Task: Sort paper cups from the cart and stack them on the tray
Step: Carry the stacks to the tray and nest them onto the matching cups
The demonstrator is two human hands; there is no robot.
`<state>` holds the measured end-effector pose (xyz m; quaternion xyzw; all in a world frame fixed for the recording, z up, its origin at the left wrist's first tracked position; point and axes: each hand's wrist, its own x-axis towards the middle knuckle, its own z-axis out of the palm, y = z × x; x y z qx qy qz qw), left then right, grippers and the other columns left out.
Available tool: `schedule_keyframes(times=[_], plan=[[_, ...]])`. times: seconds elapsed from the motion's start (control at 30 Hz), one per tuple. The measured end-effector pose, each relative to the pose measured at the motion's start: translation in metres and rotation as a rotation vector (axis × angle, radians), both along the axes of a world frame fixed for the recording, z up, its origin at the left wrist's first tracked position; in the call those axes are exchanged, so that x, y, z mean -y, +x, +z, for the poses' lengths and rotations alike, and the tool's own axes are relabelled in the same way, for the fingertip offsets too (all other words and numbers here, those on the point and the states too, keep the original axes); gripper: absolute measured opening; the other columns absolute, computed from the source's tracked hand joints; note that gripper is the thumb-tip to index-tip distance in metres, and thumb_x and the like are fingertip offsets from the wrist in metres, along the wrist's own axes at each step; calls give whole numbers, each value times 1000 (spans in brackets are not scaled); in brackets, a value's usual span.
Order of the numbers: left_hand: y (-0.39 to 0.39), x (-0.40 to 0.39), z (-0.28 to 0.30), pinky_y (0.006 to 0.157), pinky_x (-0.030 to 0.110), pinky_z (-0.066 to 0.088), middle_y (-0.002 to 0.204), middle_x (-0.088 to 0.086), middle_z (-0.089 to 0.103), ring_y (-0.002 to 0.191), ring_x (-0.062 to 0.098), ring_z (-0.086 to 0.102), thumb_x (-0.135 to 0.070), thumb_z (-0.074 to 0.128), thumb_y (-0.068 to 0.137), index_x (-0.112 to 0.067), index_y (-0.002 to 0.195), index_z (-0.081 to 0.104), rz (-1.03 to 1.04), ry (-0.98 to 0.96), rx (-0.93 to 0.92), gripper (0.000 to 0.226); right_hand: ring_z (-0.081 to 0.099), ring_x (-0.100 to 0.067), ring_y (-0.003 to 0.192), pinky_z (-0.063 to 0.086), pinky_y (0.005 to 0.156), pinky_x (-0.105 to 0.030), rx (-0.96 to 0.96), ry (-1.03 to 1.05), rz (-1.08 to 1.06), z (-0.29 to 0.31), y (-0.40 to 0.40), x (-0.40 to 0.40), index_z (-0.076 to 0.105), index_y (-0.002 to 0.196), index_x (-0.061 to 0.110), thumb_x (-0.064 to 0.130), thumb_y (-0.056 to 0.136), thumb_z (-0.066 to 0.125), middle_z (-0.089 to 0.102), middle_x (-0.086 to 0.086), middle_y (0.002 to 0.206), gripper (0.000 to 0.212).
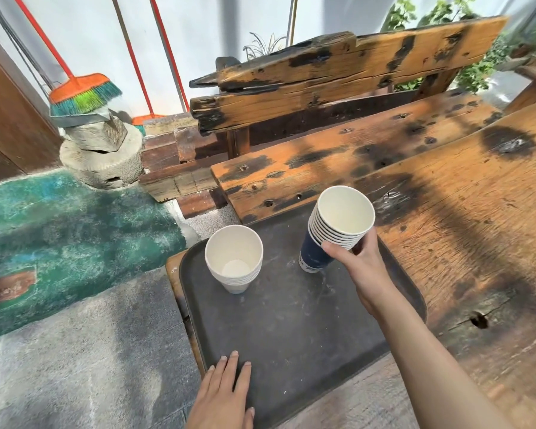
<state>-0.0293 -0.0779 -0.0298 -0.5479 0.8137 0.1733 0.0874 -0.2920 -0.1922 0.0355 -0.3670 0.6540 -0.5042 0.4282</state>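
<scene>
Two stacks of paper cups stand on the dark tray [291, 320]: a white stack [234, 263] at its far left, upright, and a blue-bottomed stack [334, 230] at its far right, tilted leftward. The right hand [358, 267] reaches forward, arm extended, its grip clamped around the blue-bottomed stack's rims. The left hand [223, 394] lies flat, fingers spread apart, on the tray's near edge atop the worn wooden bench [446, 196].

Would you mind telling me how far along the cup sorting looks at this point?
Done: a white cup stack stands upright on the dark tray. In hand: the right hand grips a taller blue cup stack, tilted, its base at the tray, while the left hand rests flat on the tray's near edge. Left: setting that stack upright. The cart is out of view, so remaining cups cannot be judged.
</scene>
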Motion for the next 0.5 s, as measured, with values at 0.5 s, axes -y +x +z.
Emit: schedule_keyframes(times=[0.5], plan=[[5,6,-4,113,24,25,149,9,41,135,15,43,-61,66,66,-22,142,43,13,138,-93,89,46,-3,126,36,110,-45,99,26,129,-8,-9,3,40,116,66,51,49,88,50,22,133,84]])
